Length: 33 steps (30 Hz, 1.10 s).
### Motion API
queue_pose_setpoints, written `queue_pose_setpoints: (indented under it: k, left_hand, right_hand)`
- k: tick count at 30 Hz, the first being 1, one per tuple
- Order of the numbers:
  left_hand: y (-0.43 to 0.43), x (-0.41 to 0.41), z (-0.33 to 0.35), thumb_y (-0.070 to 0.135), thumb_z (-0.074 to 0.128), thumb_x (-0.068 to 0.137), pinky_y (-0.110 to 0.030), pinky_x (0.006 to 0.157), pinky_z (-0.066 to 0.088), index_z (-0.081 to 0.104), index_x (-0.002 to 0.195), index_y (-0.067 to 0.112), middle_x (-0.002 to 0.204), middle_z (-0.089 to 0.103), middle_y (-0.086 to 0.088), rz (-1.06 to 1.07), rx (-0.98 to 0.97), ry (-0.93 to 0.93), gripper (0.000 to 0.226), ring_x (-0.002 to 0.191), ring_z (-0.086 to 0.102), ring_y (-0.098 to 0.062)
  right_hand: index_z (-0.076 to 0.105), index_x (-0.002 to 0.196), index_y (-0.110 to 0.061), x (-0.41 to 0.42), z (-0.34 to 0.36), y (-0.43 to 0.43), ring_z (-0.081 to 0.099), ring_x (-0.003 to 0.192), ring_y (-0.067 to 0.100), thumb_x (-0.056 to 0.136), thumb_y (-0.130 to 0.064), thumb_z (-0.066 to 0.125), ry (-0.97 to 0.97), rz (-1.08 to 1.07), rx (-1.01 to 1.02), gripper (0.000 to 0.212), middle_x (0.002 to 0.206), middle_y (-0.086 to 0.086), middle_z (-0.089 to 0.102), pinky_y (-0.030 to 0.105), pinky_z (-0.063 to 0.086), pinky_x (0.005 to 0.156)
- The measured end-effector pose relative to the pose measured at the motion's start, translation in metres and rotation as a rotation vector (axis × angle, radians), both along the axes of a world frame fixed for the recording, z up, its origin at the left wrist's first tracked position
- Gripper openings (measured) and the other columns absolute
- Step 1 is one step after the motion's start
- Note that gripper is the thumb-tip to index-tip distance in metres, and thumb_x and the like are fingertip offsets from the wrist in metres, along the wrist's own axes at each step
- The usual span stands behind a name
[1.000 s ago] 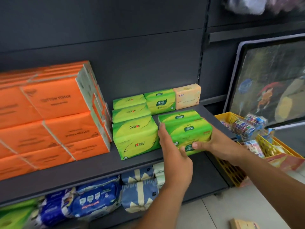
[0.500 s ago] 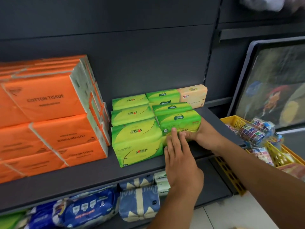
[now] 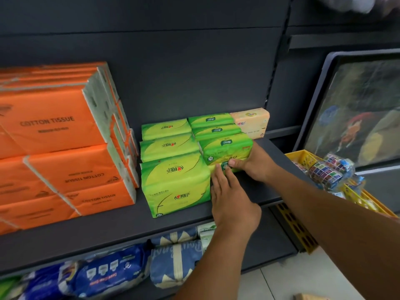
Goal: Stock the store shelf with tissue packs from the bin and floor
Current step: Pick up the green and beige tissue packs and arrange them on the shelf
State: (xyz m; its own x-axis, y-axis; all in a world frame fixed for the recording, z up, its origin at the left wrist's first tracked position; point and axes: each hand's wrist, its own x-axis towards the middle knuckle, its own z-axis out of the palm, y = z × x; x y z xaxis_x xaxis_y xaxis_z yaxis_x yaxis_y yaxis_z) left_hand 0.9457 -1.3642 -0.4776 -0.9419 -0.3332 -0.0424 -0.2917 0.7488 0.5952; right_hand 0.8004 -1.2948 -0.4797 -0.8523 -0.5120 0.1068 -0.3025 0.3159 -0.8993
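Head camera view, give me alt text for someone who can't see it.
Both bare hands, left hand and right hand, press a green plastic-wrapped tissue pack into a row on a dark grey store shelf, beside stacked orange cotton-tissue packs.

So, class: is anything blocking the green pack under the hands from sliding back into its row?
Yes. Two matching green packs already sit directly behind the green pack that the right hand and left hand press on, so it can hardly go further back.

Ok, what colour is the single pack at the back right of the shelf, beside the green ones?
Pale peach-orange pack, seen in the head view.
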Motion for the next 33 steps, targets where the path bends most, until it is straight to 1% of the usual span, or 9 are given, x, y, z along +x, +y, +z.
queue_pose_setpoints:
  k: [4,7,9,12,15,22,25,29,33]
  left_hand:
    - [0.006,0.009,0.004,0.014,0.056,0.087,-0.035,0.122,0.000,-0.007,0.155,0.015,0.162,-0.017,-0.001,-0.058,-0.035,-0.015,0.093,0.149,-0.015,-0.020]
    - [0.012,0.018,0.007,0.014,0.056,0.088,-0.037,0.122,0.002,-0.003,0.155,0.013,0.163,-0.004,-0.004,-0.093,-0.105,0.001,0.090,0.150,-0.007,-0.024]
    - [0.018,0.026,0.008,0.017,0.057,0.089,-0.039,0.122,0.006,0.002,0.155,0.011,0.161,0.007,-0.007,-0.118,-0.180,0.026,0.086,0.149,0.000,-0.027]
    - [0.030,0.040,0.008,0.021,0.053,0.091,-0.042,0.120,0.013,0.011,0.154,0.011,0.154,0.025,-0.009,-0.158,-0.282,0.047,0.077,0.145,0.014,-0.030]
    - [0.041,0.056,0.010,0.023,0.051,0.092,-0.044,0.118,0.015,0.019,0.152,0.013,0.151,0.032,-0.010,-0.198,-0.355,0.008,0.069,0.141,0.023,-0.032]
    - [0.066,0.098,0.015,0.027,0.052,0.091,-0.045,0.112,0.027,0.022,0.151,0.018,0.147,0.039,-0.008,-0.264,-0.493,-0.060,0.067,0.135,0.033,-0.032]
    - [0.073,0.117,0.014,0.027,0.052,0.090,-0.044,0.100,0.035,0.028,0.147,0.017,0.134,0.052,-0.010,-0.300,-0.538,-0.102,0.062,0.125,0.045,-0.033]
    - [0.084,0.141,0.009,0.028,0.052,0.092,-0.038,0.084,0.041,0.036,0.142,0.018,0.127,0.056,-0.010,-0.362,-0.509,-0.132,0.053,0.117,0.053,-0.033]
    - [0.093,0.159,0.001,0.031,0.052,0.093,-0.036,0.080,0.043,0.039,0.140,0.022,0.128,0.057,-0.010,-0.398,-0.468,-0.164,0.049,0.114,0.056,-0.031]
  right_hand:
    - [0.057,0.126,-0.024,0.015,0.010,0.004,0.063,0.115,0.014,0.065,-0.040,0.090,-0.045,-0.126,0.097,0.072,0.121,-0.006,0.069,0.045,0.050,0.103]
    - [0.048,0.136,-0.019,0.030,0.014,0.011,0.057,0.120,0.020,0.078,-0.038,0.083,0.003,-0.206,0.302,0.070,0.129,-0.001,0.062,0.032,0.046,0.095]
    - [0.041,0.142,-0.016,0.042,0.017,0.019,0.054,0.122,0.027,0.087,-0.040,0.074,0.072,-0.207,0.462,0.069,0.137,0.008,0.057,0.033,0.046,0.089]
    - [0.026,0.155,-0.016,0.068,0.026,0.039,0.043,0.136,0.031,0.094,-0.042,0.063,0.137,-0.195,0.642,0.076,0.155,0.010,0.039,0.041,0.043,0.104]
    - [0.022,0.157,-0.017,0.097,0.034,0.066,0.034,0.143,0.031,0.098,-0.040,0.058,0.166,-0.186,0.743,0.073,0.161,0.008,0.029,0.045,0.037,0.111]
    - [0.039,0.148,-0.018,0.172,0.033,0.146,0.050,0.128,0.030,0.098,-0.032,0.055,0.127,-0.229,0.867,0.055,0.145,0.010,0.049,0.038,0.046,0.099]
    - [0.037,0.150,-0.019,0.205,0.027,0.180,0.051,0.127,0.031,0.098,-0.033,0.053,0.060,-0.267,0.898,0.055,0.143,0.010,0.052,0.038,0.046,0.099]
    - [0.050,0.138,-0.022,0.244,0.009,0.225,0.055,0.120,0.032,0.097,-0.031,0.052,0.011,-0.292,0.903,0.042,0.134,0.011,0.059,0.041,0.049,0.095]
    - [0.040,0.148,-0.024,0.281,-0.014,0.263,0.047,0.132,0.027,0.098,-0.036,0.053,-0.084,-0.345,0.920,0.053,0.146,0.006,0.049,0.038,0.044,0.101]
